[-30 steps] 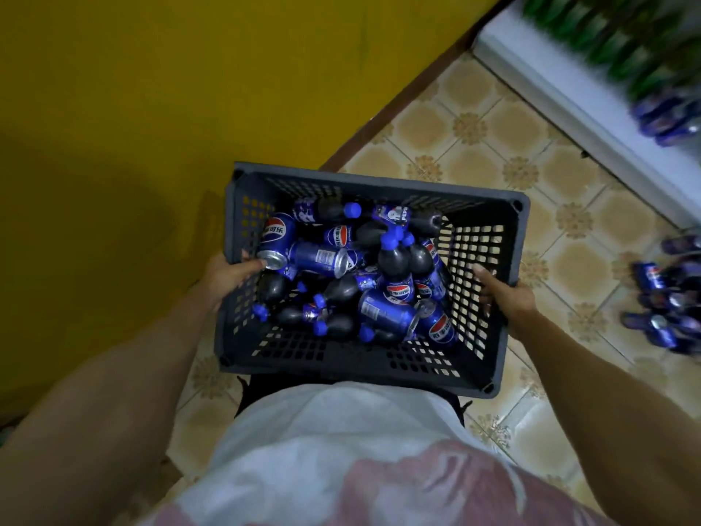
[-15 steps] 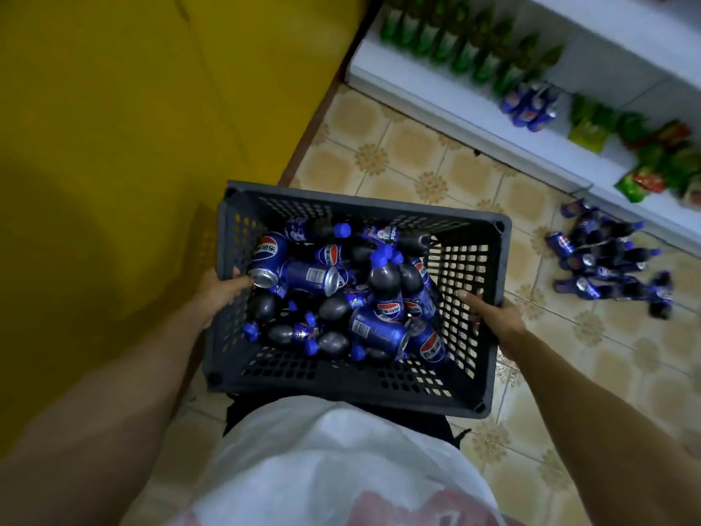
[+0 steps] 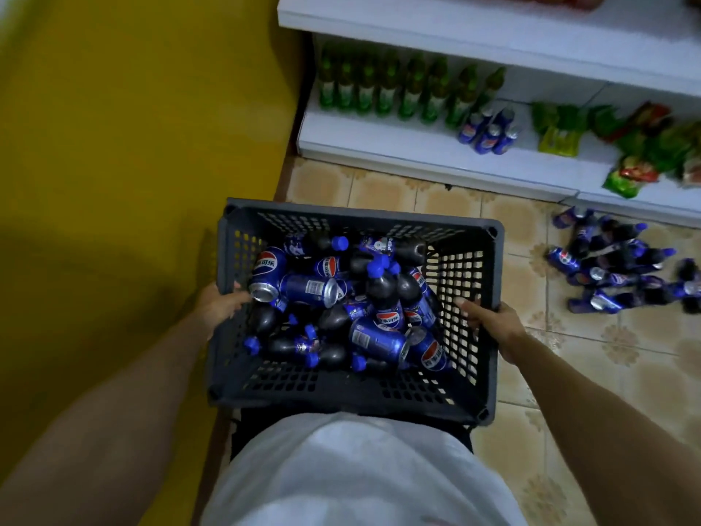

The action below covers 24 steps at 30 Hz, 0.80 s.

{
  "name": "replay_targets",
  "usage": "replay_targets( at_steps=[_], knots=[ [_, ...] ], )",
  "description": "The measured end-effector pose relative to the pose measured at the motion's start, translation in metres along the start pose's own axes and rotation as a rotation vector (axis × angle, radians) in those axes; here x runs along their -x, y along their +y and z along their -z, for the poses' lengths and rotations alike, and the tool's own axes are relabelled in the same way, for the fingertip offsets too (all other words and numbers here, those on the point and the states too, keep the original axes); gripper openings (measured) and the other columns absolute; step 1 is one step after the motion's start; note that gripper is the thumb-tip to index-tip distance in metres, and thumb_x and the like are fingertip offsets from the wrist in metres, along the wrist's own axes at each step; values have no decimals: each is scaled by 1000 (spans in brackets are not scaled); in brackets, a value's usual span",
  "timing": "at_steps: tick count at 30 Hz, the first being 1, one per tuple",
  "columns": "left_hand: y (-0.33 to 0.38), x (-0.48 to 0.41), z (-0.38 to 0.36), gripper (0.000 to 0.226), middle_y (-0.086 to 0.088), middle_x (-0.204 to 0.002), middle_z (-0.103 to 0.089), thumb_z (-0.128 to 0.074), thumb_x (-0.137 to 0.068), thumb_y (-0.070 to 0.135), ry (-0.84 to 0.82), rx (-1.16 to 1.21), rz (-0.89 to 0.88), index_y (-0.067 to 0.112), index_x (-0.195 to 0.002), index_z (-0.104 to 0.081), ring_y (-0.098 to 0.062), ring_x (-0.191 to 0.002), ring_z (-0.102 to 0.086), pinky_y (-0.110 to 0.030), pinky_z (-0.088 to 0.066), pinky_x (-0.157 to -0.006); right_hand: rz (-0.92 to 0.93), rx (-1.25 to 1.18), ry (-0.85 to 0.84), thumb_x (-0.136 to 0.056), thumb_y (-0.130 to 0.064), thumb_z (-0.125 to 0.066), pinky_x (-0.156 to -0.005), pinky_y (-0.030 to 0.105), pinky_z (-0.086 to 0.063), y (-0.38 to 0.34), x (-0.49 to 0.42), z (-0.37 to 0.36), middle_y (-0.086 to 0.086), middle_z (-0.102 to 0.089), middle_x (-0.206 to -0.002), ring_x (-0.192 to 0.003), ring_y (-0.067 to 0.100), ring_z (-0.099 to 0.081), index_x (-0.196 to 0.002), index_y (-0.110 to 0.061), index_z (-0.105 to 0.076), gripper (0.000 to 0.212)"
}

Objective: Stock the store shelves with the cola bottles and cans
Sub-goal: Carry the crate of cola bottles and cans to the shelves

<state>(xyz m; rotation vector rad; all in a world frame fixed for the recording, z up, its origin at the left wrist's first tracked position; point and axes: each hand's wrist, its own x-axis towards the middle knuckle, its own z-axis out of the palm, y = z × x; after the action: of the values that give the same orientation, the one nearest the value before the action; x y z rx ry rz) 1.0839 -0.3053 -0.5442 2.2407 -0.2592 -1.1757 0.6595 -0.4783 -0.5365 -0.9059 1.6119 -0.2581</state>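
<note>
"Hands first, from the head camera: what had they got?"

"Both were closed on the grey plastic crate [image 3: 356, 406]. The left hand [image 3: 222, 303] was hooked over its left rim, fingertips inside. The right hand [image 3: 493, 328] gripped the right rim, thumb along the inner wall. Neither held a drink."

"And the stock?"

"Jumbled on its side in the crate: blue cola cans [image 3: 307, 288] mixed with dark, blue-capped cola bottles [image 3: 383, 294]. A second heap [image 3: 614, 271] lay on the tiled floor [image 3: 417, 191] to the right, just in front of the bottom shelf [image 3: 398, 146]. On that shelf a few shelved cans [image 3: 487, 132] stood beside a row of green bottles [image 3: 398, 89]."

"Which step, then?"

"Carrying the load to the shelves, I'd judge, with very little shelved so far. Next, the crate wanted setting down level on the floor near the shelf, then a hand freed for picking."

"Room for that?"

"Open tiles lay between crate and shelf. The yellow wall [image 3: 132, 127] ran close on the left and the heap crowded the right. The upper shelf [image 3: 455, 28] overhung the bottom one, so bottles would need to go in low. Bare shelf showed in front of the green bottles, and snack packets [image 3: 637, 146] filled the right end."
</note>
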Motion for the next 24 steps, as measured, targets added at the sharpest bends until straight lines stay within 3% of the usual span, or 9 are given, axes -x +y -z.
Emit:
replay_targets(
  at_steps=[3, 7, 13, 17, 20, 24],
  knots=[
    [49, -23, -16, 21, -7, -64, -50, -70, -81, 3, 21, -20, -1, 14, -83, -51, -17, -56, -46, -29, -38, -53, -7, 4, 25, -69, -31, -85, -44, 21, -49, -48, -38, 12, 1, -67, -76, -61, 15, -63, -90, -9, -63, 37],
    [91, -45, -35, 20, -6, -65, -49, -69, -83, 6, 10, 6, 18, 14, -82, -51, -18, -57, -45, -30, -38, -56, 6, -16, 49, -70, -30, -84, -40, 18, -48, -108, -75, 25, 0, -69, -75, -50, 8, -67, -88, -12, -65, 31],
    [143, -87, -56, 19, -7, -66, -48, -65, -84, 2, 10, 62, 51, 14, -83, -50, -19, -59, -45, -29, -37, -57, 5, -2, 26, -70, -32, -83, -41, 20, -50, -170, -125, 27, 0, -71, -74, -55, 12, -69, -89, -15, -65, 31],
    [174, -126, -59, 21, -7, -66, -48, -66, -84, 2, 29, 56, 83, 15, -80, -50, -19, -58, -45, -29, -37, -56, -28, 42, 11, -71, -34, -82, -54, 27, -53, -198, -159, 16, 5, -71, -92, -77, 20, -69, -103, -13, -64, 42],
    [201, -171, -56, 13, -8, -66, -51, -68, -84, 7, 14, 56, 110, 9, -88, -56, -19, -58, -46, -30, -37, -56, -57, 62, 17, -72, -35, -81, -65, 35, -56, -220, -184, 5, 9, -70, -97, -85, 26, -68, -106, -12, -62, 45],
    [251, -242, -50, 19, -11, -71, -59, -73, -80, 20, 6, 19, 117, 7, -82, -59, -22, -60, -52, -33, -43, -62, -89, 44, 89, -69, -44, -79, -58, 31, -51, -266, -238, -18, 10, -70, -87, -72, 23, -66, -95, -10, -64, 45]
  ],
)
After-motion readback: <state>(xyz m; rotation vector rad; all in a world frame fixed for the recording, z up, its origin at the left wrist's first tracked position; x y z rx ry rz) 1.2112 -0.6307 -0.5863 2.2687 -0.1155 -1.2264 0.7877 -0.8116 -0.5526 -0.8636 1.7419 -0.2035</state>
